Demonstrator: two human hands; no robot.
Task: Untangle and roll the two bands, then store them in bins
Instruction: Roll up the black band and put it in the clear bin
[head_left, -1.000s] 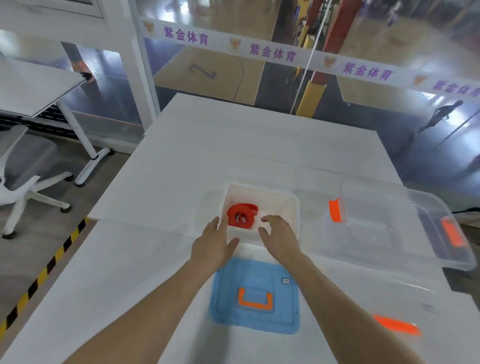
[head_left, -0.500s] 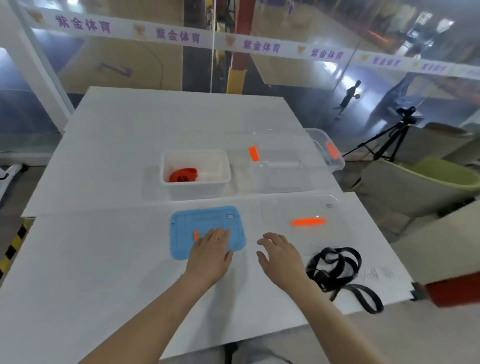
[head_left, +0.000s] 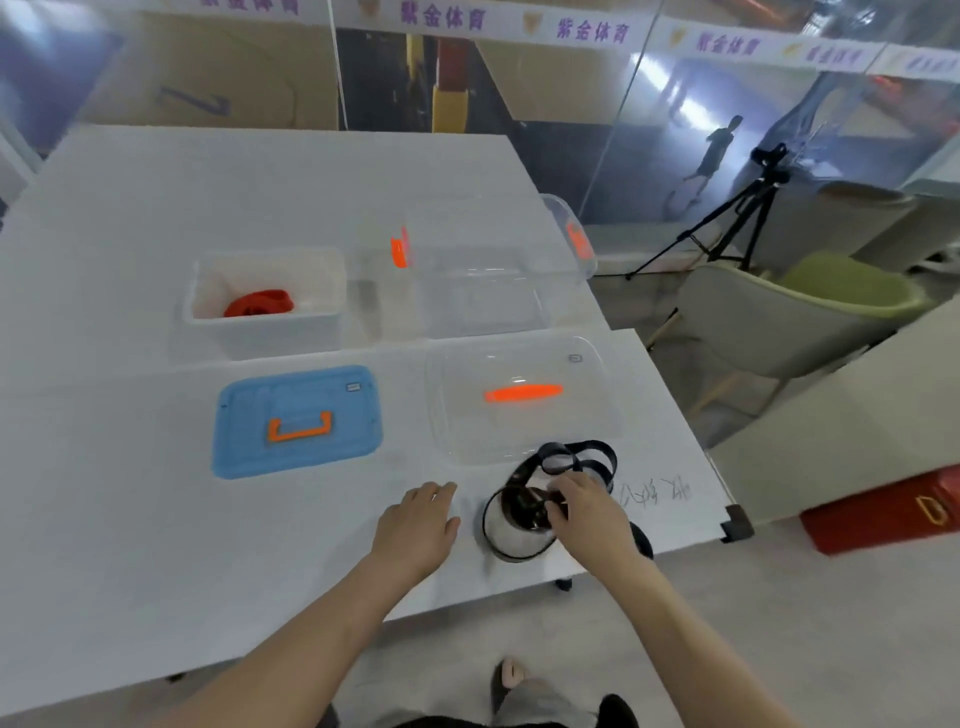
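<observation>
Untangling step: the right hand (head_left: 587, 514) has its fingers (head_left: 563, 491) curled onto the bunched middle of the black band (head_left: 524, 506) and pinches it. This looks like the start of working the second band loose.
Left hand: the left hand (head_left: 415, 530) lies flat with straight fingers and holds nothing, just left of the band. I cannot tell whether it touches the surface (head_left: 130, 519).
Black band: it lies in loose overlapping loops near the near right corner of the surface. Its far loop sits at the near edge of the clear lid (head_left: 524, 431), and part of it is hidden under the right wrist.
Doing it well: pin one loop with the left hand, find where the strands cross, then lift the crossing strand through. Tugging would likely tighten the twist. Draw the band inward, since the edge is close.
Rolling: flatten it into one strip first, then roll it snugly from one end.
Blue lid: the blue lid (head_left: 311, 400) lies flat, left of the clear lid.
White bin: the white bin (head_left: 265, 332) is open, with the rolled red band (head_left: 260, 304) inside.
Clear bin: the clear bin (head_left: 483, 296) stands lidless beside the white bin and is probably where the black band goes.
</observation>
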